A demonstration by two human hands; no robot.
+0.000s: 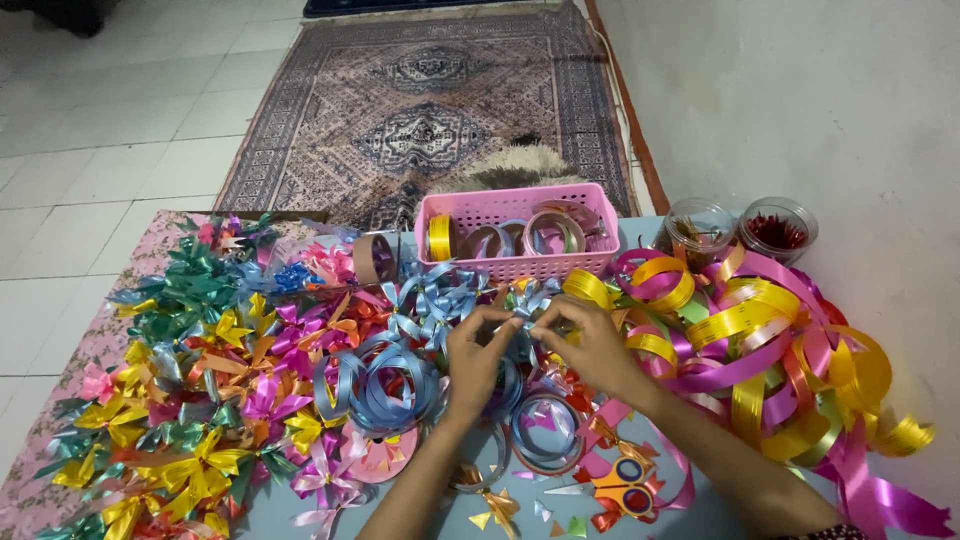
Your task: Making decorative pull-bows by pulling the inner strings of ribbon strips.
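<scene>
- Light-blue ribbon bow (pixel 528 305): I pinch it between both sets of fingertips, low over the middle of the table, just in front of the pink basket.
- My left hand (pixel 478 355) is closed on the bow's left side, thumb and forefinger pressed together on the ribbon.
- My right hand (pixel 590 345) is closed on its right side in the same way; the fingertips of the two hands almost meet.
- Just under and left of my hands lies a coil of blue ribbon loops (pixel 385 385), and a smaller blue ring (pixel 545 430) sits below my wrists.
- Nearer to me, beside my right forearm, lie scissors with orange handles (pixel 620 487) among small ribbon scraps.
- To my right, a loose tangle of yellow, pink and purple ribbon (pixel 760 350) spreads to the table's edge.
- To my left, a broad heap of finished bows (pixel 200 380) in green, yellow, pink and orange covers the table.
- The pink basket (pixel 520 262) behind my hands holds ribbon rolls standing on edge.
- Two clear round tubs (pixel 740 228) stand at the far right, one with red bits inside.
- Beyond the table, a patterned rug (pixel 430 110) lies on the white tiled floor.
</scene>
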